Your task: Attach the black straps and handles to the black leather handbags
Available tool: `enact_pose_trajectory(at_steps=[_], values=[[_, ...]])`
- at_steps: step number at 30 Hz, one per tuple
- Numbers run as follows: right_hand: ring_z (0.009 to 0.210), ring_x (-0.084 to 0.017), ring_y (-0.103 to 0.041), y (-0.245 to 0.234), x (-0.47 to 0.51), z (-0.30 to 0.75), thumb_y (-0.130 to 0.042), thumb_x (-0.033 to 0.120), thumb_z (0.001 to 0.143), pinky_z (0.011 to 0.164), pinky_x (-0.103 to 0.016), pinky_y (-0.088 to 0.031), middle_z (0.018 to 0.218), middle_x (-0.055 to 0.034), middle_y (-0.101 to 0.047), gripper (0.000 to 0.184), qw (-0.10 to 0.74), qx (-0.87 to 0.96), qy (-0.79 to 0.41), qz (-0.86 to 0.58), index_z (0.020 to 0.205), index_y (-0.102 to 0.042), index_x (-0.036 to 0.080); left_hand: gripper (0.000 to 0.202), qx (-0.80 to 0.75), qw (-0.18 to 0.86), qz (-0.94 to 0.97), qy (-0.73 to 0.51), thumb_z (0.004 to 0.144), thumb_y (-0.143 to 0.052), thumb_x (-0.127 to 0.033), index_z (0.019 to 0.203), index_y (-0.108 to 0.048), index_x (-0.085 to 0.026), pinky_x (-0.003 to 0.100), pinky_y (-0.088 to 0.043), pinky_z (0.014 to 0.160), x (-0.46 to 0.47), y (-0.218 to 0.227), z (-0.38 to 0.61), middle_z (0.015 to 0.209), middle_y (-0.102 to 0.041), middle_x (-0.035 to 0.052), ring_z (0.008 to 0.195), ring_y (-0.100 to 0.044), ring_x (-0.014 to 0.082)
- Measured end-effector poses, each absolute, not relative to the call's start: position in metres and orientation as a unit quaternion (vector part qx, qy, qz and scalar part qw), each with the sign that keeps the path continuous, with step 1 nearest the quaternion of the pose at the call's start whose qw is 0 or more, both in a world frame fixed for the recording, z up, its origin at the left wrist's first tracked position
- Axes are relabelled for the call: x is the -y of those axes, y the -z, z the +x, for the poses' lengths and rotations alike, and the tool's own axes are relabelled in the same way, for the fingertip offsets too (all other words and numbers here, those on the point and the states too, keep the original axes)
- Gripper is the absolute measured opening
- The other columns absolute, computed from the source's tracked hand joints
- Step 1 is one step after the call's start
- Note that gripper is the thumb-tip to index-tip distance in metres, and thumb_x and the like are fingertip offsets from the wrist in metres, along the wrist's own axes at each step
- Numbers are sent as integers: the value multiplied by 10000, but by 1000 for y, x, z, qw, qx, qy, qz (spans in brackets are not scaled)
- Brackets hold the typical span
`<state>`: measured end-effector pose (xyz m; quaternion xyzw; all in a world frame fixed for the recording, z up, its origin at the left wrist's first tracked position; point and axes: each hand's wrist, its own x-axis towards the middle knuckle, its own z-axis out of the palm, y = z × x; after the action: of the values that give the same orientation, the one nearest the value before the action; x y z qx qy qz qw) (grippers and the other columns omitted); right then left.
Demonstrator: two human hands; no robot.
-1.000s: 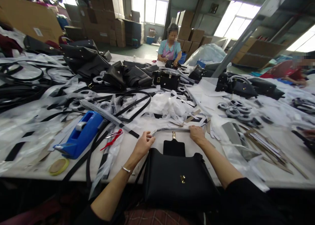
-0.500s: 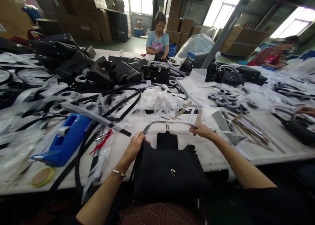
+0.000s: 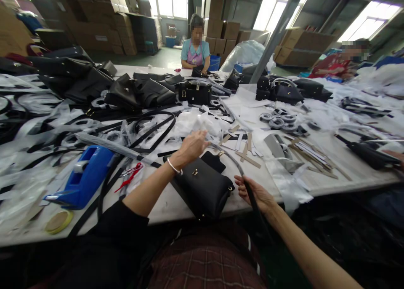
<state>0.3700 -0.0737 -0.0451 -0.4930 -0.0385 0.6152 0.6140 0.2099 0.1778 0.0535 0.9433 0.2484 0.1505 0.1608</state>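
A black handbag (image 3: 205,188) lies tilted on the table's near edge, its gold clasp facing up and its flap (image 3: 213,161) folded out beyond it. My left hand (image 3: 193,148) reaches across the bag's far corner, fingers stretched out over the white wrapping; whether it touches the handle under it I cannot tell. To the right of the bag, my right hand (image 3: 257,196) is closed around a long dark strap (image 3: 249,187). The strap curves up past the flap, greyish as if wrapped in film, and its lower end hangs below the table edge.
A blue tape dispenser (image 3: 83,175), red-handled scissors (image 3: 131,177) and a yellow tape roll (image 3: 59,221) are at left. Cardboard strips (image 3: 251,159) lie beyond my right hand. Black bags (image 3: 195,93) and wrapped straps cover the far side. Co-workers sit across; another person's hand shows at right.
The bag has turned and moved from my lap onto the table edge. My left hand has moved forward and right off its earlier grip; my right hand came nearer and now grips a dark strap.
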Motion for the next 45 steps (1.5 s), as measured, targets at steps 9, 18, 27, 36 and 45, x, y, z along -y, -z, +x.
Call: enact_pose_trajectory(at_steps=[9,18,27,36,45], values=[[502,-22,-480,66,145,316,-833,271,741,444,-111,-389,668,46,-588,282,654,-115,-672,-329,919,-654,145,315,-34,112,992,-40,859,-634,-400,1049,-613,-150,422,-446,908,-40,8,210,1043,-653,114,1012,-599,287],[427,-15,-356,40,162,291,-896,340,631,363,-134,-270,621,23,-565,318,637,52,-623,-450,784,-701,141,224,-45,90,995,21,877,-519,-161,1061,-615,-77,437,-430,852,-29,20,234,1031,-643,183,963,-605,295],[534,-90,-574,-38,106,304,-937,279,534,505,-212,-505,735,-3,-685,331,741,150,-465,-461,757,-711,186,328,-34,290,954,-72,738,-615,-91,1054,-648,-173,302,-473,838,-54,-75,165,1031,-672,66,920,-629,208],[599,-140,-652,-128,86,268,-755,319,795,560,-249,-555,777,-6,-688,138,713,386,-396,-431,824,-670,213,169,-19,715,687,-127,790,-721,-212,937,-664,-151,222,-462,711,-57,-154,85,896,-653,32,800,-605,132],[699,-227,-714,-101,63,244,-769,418,781,680,-320,-571,729,-53,-741,329,584,360,-411,-600,994,-679,185,128,-203,600,736,-242,852,-651,-290,861,-626,-165,270,-459,796,-70,-94,51,873,-627,19,839,-581,153]])
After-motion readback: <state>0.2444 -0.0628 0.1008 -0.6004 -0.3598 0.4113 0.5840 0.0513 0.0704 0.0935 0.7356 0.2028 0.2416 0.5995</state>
